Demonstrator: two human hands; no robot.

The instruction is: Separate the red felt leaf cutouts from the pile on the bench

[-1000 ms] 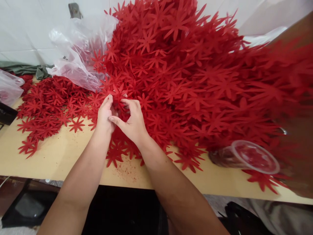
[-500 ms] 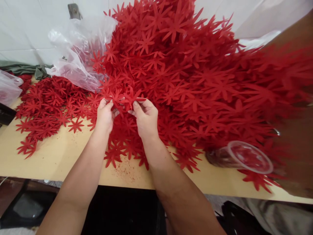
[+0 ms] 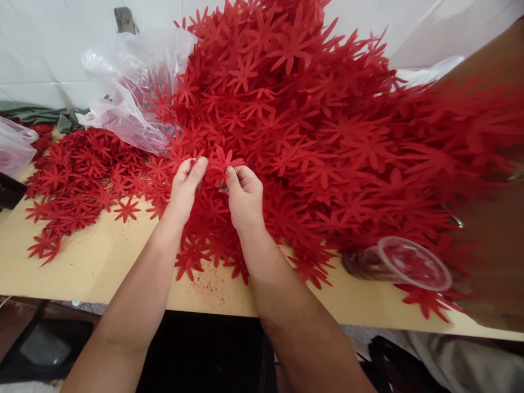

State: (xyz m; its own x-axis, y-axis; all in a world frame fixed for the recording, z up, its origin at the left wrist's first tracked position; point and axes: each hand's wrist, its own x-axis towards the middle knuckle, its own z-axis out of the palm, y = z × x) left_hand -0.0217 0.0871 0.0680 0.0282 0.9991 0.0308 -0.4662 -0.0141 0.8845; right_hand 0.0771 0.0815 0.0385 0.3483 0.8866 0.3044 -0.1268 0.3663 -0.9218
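Between my two hands is a red flower-shaped cutout (image 3: 223, 160) with narrow petals. My right hand (image 3: 246, 192) pinches it with thumb and forefinger near its lower side. My left hand (image 3: 187, 183) is closed at the left of the cutout, its thumb laid over the bent fingers; red material shows at its fingertips, and the exact grip is partly hidden. Both hands are just in front of a large heap of the same red cutouts (image 3: 295, 125).
A smaller pile of red cutouts (image 3: 77, 174) lies to the left on the pale tabletop (image 3: 123, 251). Behind it is a clear plastic bag (image 3: 126, 103). A transparent plastic cup (image 3: 364, 261) lies tipped at the right, beside a brown panel (image 3: 497, 262). Red crumbs dot the table's front.
My left hand has moved slightly right, and its thumb has come up over the fingers. The cutout in my right hand now stands more upright; the right hand has hardly moved.
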